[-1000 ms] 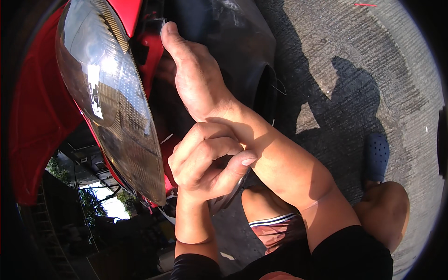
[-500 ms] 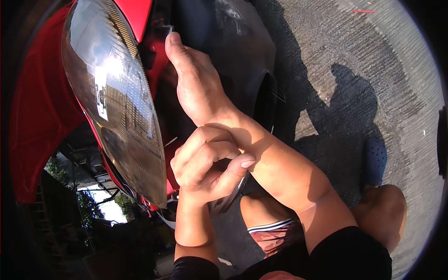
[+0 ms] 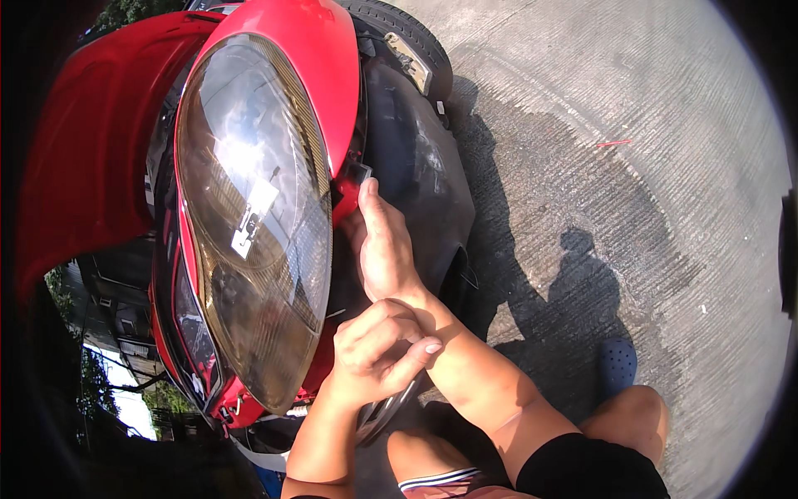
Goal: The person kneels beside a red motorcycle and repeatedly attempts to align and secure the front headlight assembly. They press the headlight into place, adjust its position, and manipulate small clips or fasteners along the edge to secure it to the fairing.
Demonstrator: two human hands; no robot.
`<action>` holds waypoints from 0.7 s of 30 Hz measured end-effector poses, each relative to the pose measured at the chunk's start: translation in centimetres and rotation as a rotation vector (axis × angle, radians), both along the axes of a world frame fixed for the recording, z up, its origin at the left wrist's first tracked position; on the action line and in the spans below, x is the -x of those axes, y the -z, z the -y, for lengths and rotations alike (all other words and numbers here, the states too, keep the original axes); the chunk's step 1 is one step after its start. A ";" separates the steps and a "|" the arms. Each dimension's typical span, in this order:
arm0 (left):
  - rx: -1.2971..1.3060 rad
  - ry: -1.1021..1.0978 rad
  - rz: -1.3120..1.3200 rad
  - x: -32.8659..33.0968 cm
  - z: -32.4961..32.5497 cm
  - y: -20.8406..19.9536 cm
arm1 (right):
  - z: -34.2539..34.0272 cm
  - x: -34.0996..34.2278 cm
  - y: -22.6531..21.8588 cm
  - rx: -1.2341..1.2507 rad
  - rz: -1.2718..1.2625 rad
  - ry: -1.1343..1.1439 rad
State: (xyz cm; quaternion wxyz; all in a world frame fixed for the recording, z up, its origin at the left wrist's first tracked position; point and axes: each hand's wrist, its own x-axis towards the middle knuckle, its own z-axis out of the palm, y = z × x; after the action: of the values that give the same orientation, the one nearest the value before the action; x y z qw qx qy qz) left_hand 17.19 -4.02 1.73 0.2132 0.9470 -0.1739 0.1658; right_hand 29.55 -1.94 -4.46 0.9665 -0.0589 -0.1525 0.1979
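Ribbed concrete (image 3: 698, 274) covers pretty much everything from 1 to 5 o'clock, sunny, with a person's dark shadow (image 3: 582, 283) around 3 and a skinny red strip (image 3: 613, 143) lying at about 2. Rest of the view is a red car: raised hood (image 3: 108, 141) at 10 o'clock, big headlight (image 3: 249, 183) with a yellowed lens between 9 and 10, tyre (image 3: 432, 50) up at 12 and the dark bumper (image 3: 416, 158) just under it.

Right hand (image 3: 386, 249) is near dead centre, between headlight and bumper, thumb aimed at 12 with its tip right by a little translucent tab (image 3: 363, 172). Its other fingers are mostly hidden, so can't say if they're grabbing anything. Left hand (image 3: 374, 345) sits at 6 o'clock from that one, up against the right wrist, fingers curled in toward the palm; fingertips are out of sight, so no clue if they're gripping something.

Down at 4 there's a blue clog (image 3: 619, 366) with holes, near a bare knee (image 3: 632, 420).
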 end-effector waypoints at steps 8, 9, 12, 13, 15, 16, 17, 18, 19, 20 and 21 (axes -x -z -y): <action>0.007 -0.005 0.000 0.1 0.2 0.1 | 2.8 1.2 -2.7 -0.156 -0.229 -0.124; 0.008 -0.007 -0.005 0.2 0.1 0.1 | 3.2 1.4 -3.1 -0.158 -0.244 -0.138; 0.016 -0.002 0.005 0.1 0.1 0.1 | 3.2 1.2 -3.1 -0.177 -0.231 -0.127; 0.021 0.001 0.012 0.0 0.1 0.1 | 2.9 1.1 -2.8 -0.186 -0.214 -0.119; 0.012 -0.005 0.024 0.0 0.2 0.0 | 1.7 1.0 -1.6 -0.201 -0.178 -0.103; -0.002 -0.014 0.026 0.0 0.4 -0.2 | 1.2 1.1 -1.5 -0.194 -0.184 -0.091; -0.001 -0.020 0.028 0.0 0.3 -0.2 | 0.9 1.2 -1.5 -0.178 -0.188 -0.076; 0.000 -0.026 0.030 0.1 0.2 -0.1 | 0.7 1.2 -1.4 -0.161 -0.191 -0.060; 0.001 -0.031 0.032 0.2 0.2 -0.1 | 0.6 1.4 -1.4 -0.160 -0.210 -0.046; -0.002 -0.038 0.025 0.2 0.1 -0.1 | 0.8 1.5 -1.7 -0.158 -0.230 -0.032; -0.004 -0.046 0.018 0.2 0.1 0.0 | 0.9 1.6 -1.9 -0.156 -0.249 -0.018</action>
State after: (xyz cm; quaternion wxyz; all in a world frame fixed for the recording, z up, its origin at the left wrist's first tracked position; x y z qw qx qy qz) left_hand 16.95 -4.08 1.78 0.2056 0.9496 -0.1545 0.1790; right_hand 27.97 -2.85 -2.57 0.9778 0.0426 -0.0467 0.1999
